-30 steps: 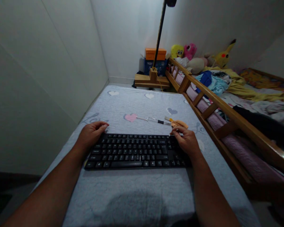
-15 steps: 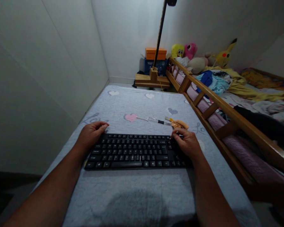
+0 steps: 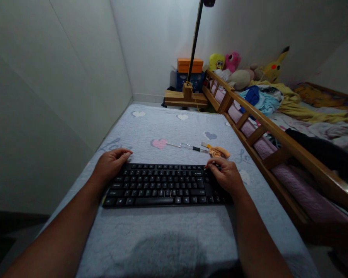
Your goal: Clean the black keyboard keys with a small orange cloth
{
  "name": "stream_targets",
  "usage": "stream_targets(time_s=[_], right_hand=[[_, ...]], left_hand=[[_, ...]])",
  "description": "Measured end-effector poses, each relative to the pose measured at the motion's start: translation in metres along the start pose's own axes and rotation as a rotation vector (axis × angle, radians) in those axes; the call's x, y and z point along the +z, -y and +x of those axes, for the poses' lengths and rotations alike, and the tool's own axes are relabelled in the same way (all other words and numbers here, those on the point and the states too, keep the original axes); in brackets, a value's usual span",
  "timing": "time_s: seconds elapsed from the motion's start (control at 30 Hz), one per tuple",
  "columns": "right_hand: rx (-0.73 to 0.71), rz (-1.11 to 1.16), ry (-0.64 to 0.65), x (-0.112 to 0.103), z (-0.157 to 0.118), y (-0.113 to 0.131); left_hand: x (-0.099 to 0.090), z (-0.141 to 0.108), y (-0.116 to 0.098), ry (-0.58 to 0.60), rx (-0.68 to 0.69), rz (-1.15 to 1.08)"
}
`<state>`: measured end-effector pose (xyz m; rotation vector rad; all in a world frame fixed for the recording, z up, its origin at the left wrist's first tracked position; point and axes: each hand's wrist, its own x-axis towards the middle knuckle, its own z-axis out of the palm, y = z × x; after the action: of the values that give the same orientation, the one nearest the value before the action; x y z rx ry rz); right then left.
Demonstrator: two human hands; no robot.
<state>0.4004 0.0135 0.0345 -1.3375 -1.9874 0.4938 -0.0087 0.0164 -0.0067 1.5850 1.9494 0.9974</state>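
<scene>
A black computer keyboard (image 3: 162, 185) lies flat on the bed cover, its keys facing up. At its upper left corner rests my left hand (image 3: 111, 164), fingers curled and thumb against the forefinger; whatever they may hold is hidden. Over the right-hand keys, my right hand (image 3: 224, 173) covers part of the number pad with thumb and forefinger pinched. A tiny pale tip shows at that pinch, too small to name. Just beyond the right hand lie an orange cloth (image 3: 219, 151), a small brush with a yellow ferrule (image 3: 206, 145) and a wire tool with a black grip (image 3: 196, 148).
Grey bedding with hearts (image 3: 162, 239) spreads under the keyboard. A wooden bed rail (image 3: 258, 116) runs along the right, with clothes and plush toys (image 3: 274, 69) behind it. At the far end stands a wooden lamp base (image 3: 186, 98) before an orange box (image 3: 190, 65). A pale wall (image 3: 60, 96) closes the left.
My right hand has shifted slightly left along the keyboard's top row, still pinched. My left hand stays at the corner. The whole view has moved a little.
</scene>
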Motion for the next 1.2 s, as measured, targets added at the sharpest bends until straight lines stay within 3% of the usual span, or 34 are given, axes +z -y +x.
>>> stream_targets(time_s=[1.2], right_hand=[[0.130, -0.007, -0.127, -0.006, 0.002, -0.017]], left_hand=[[-0.002, -0.002, -0.008, 0.002, -0.012, -0.001]])
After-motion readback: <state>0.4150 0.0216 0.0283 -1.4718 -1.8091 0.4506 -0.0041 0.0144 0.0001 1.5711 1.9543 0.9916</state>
